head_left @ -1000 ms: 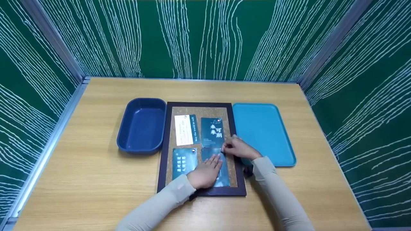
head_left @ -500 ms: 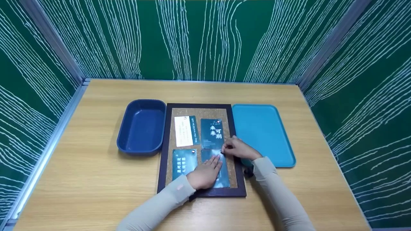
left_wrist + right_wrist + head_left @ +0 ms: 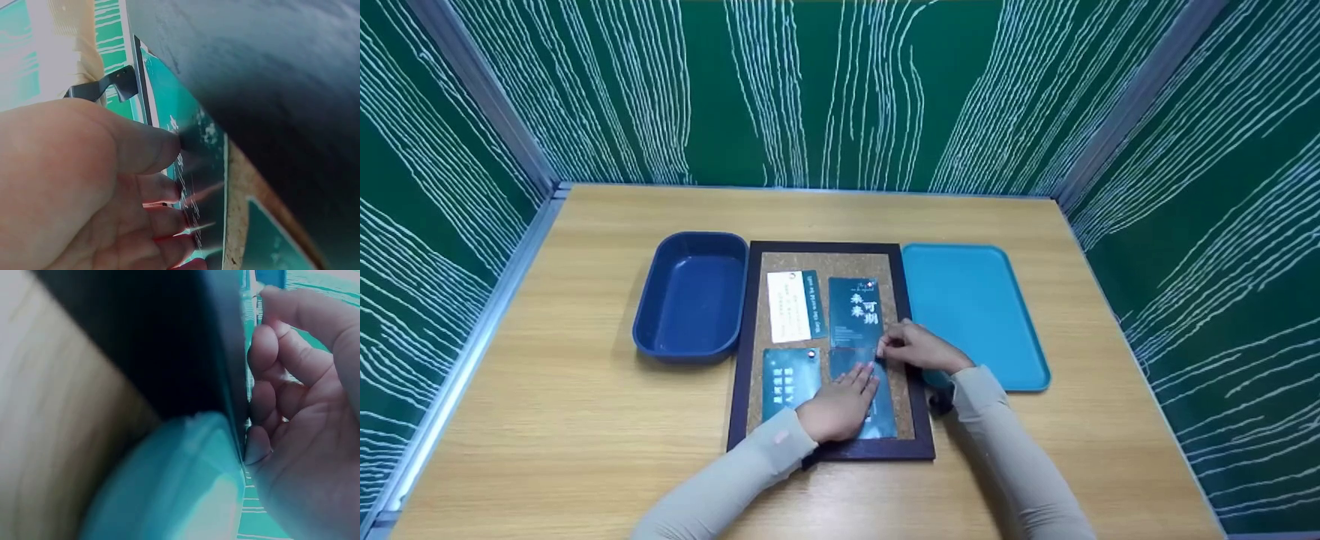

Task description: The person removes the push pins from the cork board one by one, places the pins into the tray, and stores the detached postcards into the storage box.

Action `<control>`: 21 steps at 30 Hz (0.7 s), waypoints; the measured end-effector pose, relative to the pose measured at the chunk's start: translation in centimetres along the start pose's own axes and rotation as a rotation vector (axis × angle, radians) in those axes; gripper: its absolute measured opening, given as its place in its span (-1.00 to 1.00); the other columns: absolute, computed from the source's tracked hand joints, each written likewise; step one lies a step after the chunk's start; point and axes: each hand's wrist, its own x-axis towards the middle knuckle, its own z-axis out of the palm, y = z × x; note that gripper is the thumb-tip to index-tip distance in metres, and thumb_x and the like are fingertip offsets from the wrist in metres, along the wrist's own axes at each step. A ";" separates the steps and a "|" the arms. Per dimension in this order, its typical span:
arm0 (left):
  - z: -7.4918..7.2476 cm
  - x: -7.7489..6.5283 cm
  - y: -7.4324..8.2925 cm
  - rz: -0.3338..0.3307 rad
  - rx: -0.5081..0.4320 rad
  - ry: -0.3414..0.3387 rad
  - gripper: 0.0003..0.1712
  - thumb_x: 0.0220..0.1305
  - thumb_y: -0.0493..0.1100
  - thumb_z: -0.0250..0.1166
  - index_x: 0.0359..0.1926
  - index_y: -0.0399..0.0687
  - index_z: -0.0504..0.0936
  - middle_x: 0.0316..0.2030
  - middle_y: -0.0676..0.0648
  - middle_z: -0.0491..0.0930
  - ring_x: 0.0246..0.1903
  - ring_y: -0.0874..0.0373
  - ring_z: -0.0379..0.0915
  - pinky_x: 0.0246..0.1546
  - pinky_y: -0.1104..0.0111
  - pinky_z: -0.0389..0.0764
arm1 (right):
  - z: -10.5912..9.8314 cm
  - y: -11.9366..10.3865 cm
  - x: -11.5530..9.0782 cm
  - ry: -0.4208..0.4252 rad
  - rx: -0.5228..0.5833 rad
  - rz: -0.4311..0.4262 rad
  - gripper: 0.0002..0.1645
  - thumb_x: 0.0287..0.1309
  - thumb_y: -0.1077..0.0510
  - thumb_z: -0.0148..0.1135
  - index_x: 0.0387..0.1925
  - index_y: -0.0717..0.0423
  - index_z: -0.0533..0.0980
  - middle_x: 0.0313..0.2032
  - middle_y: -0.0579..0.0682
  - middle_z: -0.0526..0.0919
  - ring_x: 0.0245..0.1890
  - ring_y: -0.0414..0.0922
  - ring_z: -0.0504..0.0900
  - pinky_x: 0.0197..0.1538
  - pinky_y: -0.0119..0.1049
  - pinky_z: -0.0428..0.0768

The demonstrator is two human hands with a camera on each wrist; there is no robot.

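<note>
A dark-framed cork board point(image 3: 821, 261) lies on the table. My left hand point(image 3: 840, 405) rests on a blue-green card point(image 3: 885, 416) at the board's lower right, fingers extended across it. At that card's top right corner, my right hand point(image 3: 919, 346) pinches a small pale push pin point(image 3: 257, 288) between thumb and index finger. The pin's tip is hidden. Above lies another blue-green card point(image 3: 855, 322) with white characters. A white-and-green card point(image 3: 789, 307) is at upper left, and a blue-green card point(image 3: 791, 367), partly covered by my left arm, at lower left. These three have pins near their corners.
Left of the board stands a deep dark blue bin point(image 3: 690, 300). A flat light blue tray point(image 3: 967, 300) adjoins the board's right side, partly under my right hand and wrist. Green panels point(image 3: 840, 90) with white wavy lines enclose the wooden table point(image 3: 547, 390).
</note>
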 end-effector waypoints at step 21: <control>0.1 0.1 0.1 -0.021 0.003 -0.015 -0.40 0.49 -0.09 -0.12 0.47 -0.12 0.10 0.51 -0.12 -0.06 0.50 0.03 -0.14 0.44 0.23 0.16 | -0.9 0.2 -0.2 0.075 0.140 0.093 -0.83 0.27 0.19 0.12 -0.34 0.12 0.62 -0.26 0.00 0.59 -0.23 -0.11 0.42 -0.19 -0.34 0.44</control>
